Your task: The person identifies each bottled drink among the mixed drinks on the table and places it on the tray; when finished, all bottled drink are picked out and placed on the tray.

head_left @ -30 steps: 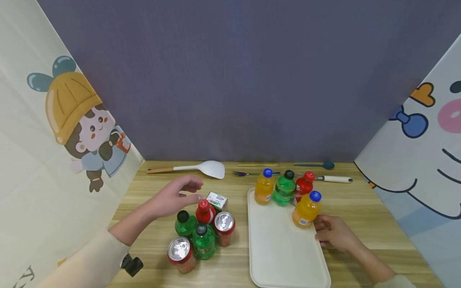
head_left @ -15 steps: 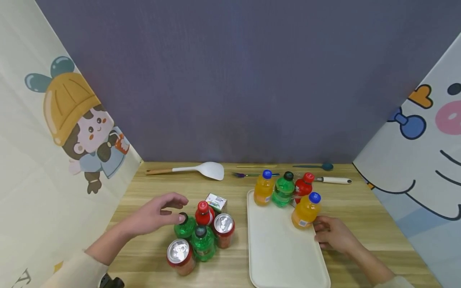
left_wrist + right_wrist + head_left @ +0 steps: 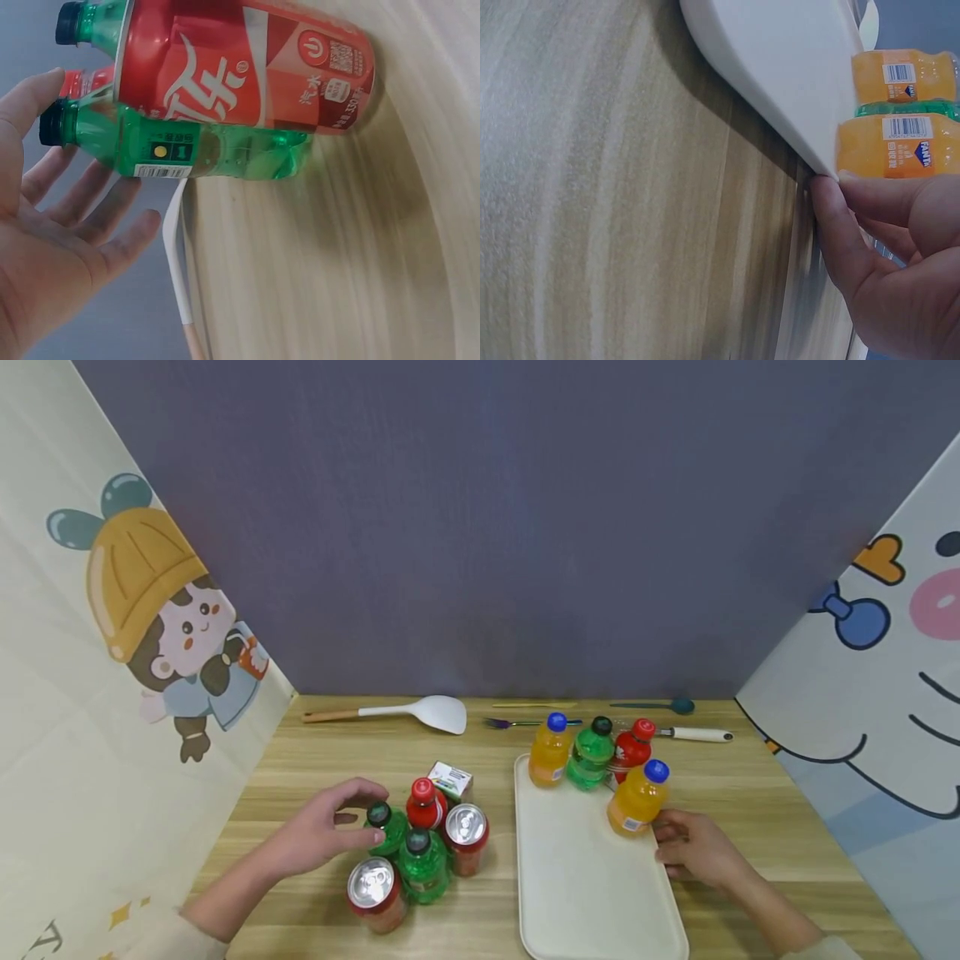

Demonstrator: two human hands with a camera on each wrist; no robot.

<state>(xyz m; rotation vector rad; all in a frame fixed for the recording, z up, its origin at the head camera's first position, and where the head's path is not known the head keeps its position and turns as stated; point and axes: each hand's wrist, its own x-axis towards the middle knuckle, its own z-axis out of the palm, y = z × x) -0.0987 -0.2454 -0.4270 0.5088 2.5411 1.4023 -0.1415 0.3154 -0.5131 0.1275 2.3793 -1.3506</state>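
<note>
Left hand (image 3: pixel 45 255) fingers (image 3: pixel 112 206) beside green bottle (image 3: pixel 187 150), behind red can (image 3: pixel 247 67).

Green bottle (image 3: pixel 387 828) with black cap, red can (image 3: pixel 377 892), white tray (image 3: pixel 585 893).

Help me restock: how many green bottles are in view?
3. One stands on the tray between an orange and a red bottle. Two are in the cluster left of the tray: one by the left hand, one between the cans. Others may be hidden.

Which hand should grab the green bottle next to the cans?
Probably the left hand: its fingers are already spread open around the green bottle beside the cans. The right hand is far off, resting at the tray edge.
</note>
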